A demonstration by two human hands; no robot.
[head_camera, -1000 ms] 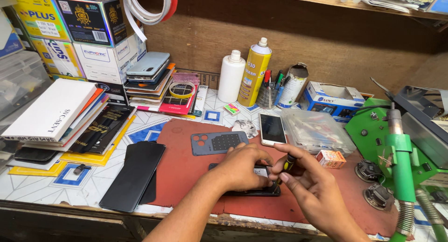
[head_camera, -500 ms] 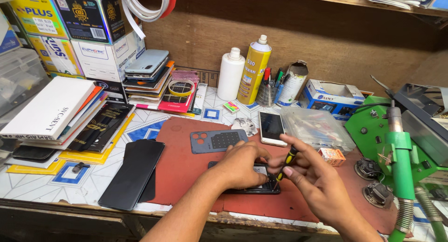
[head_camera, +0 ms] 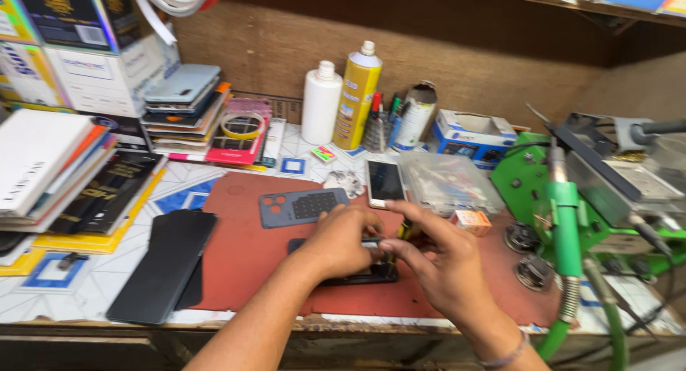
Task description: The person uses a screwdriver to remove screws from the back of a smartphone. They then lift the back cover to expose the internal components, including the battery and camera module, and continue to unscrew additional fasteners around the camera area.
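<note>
Head view shows the left hand (head_camera: 341,241) pressing a flat black phone (head_camera: 357,273) onto the dark red rubber mat (head_camera: 243,260) on the worktop, its grip closed over the phone's top edge. The right hand (head_camera: 444,265) pinches a thin yellow-handled tool (head_camera: 404,231) at that edge. Steady downward pressure and a shallow tool angle would serve best.

Our forearms are bare, with no sleeves showing; a thin beaded bracelet (head_camera: 506,358) circles our right wrist, and both hands carry no rings.
</note>
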